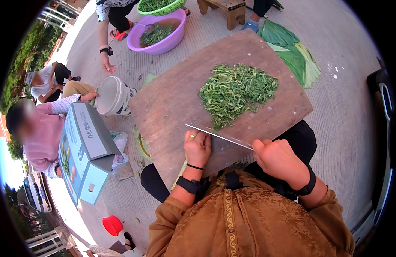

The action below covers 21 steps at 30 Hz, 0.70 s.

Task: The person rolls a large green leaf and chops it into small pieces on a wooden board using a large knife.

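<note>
My right hand (278, 159) is wrapped round the handle of a knife (223, 137). Its thin blade reaches leftward, its edge-on line passing just in front of my left hand and along the near side of the chopped greens. My left hand (198, 147) is curled closed at the board's near side, close to the blade, a ring on one finger; what it grips, if anything, is hidden. A heap of finely cut green leaves (236, 92) lies on the wooden cutting board (172, 98), which rests across my lap.
Beyond the board stand a purple basin (176, 36) with greens in water and a white bucket (110, 96). Large green leaves (298, 58) lie at the far right. A seated person beside a cardboard box (88, 141) and another person's reaching hand (108, 66) are leftward.
</note>
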Available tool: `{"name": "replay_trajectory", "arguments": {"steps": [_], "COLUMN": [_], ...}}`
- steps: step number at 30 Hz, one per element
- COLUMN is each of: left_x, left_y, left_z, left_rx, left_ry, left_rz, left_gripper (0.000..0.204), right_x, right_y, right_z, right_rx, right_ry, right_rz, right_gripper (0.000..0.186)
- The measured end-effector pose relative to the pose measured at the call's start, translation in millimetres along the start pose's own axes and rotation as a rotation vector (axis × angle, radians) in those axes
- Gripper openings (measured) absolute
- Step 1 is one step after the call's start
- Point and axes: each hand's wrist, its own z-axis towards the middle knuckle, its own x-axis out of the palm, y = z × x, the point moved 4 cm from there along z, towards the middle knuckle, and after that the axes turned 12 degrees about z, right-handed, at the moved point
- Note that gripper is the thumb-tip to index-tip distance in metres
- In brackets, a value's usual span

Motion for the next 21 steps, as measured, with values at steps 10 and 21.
{"name": "replay_trajectory", "arguments": {"steps": [10, 21], "left_x": [2, 2], "left_y": [4, 3], "left_z": [1, 0], "left_rx": [-0.001, 0.007], "left_ry": [-0.004, -0.001], "left_rz": [0.004, 0.036], "left_gripper": [0.007, 0.012], "right_x": [0, 27], "right_y": [-3, 9], "right_z": [12, 44], "right_rx": [-0.056, -0.029], "right_ry": [0.105, 0.14], "right_rz": [-0.041, 0.026], "right_gripper": [0.012, 0.01]}}
